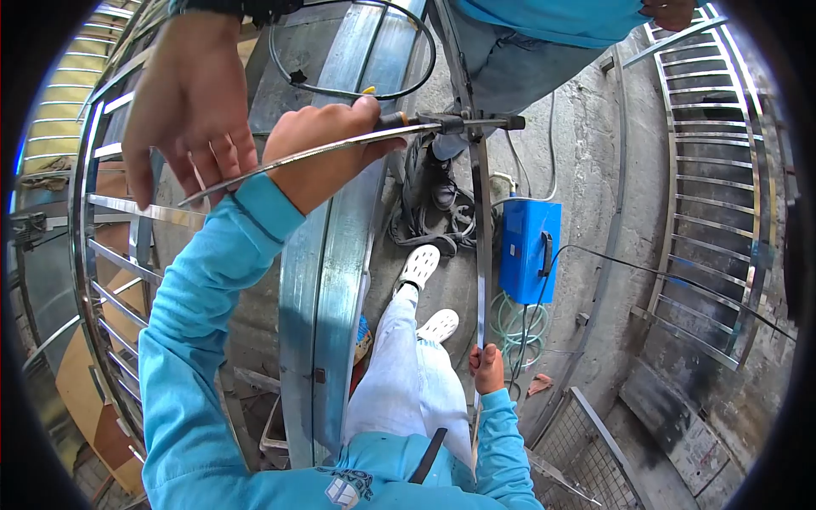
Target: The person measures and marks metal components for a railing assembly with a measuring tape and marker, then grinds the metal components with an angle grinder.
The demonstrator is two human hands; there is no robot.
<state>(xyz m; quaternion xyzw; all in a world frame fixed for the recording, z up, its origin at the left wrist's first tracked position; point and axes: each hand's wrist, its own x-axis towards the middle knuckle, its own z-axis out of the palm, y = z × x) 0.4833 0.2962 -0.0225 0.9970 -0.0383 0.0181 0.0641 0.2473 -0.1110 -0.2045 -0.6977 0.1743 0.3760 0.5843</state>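
Observation:
My left hand [327,140] is closed around the handle of a bar clamp [374,136], whose long bar slants down to the left over my wrist. The clamp's jaws sit around a long, narrow metal bar [481,229] that runs upright through the middle of the view. Lower down, my right hand [487,370] grips the same metal bar near its near end. A co-worker's hand [191,110] reaches in from the top left, fingers spread, close to the clamp bar's free end.
Wide galvanised steel beams [319,263] lie left of my legs. A blue machine [531,251] with a carry handle stands on the concrete, cables and a pale green hose [520,336] around it. Metal railings [710,187] lean right. A co-worker [518,59] stands opposite.

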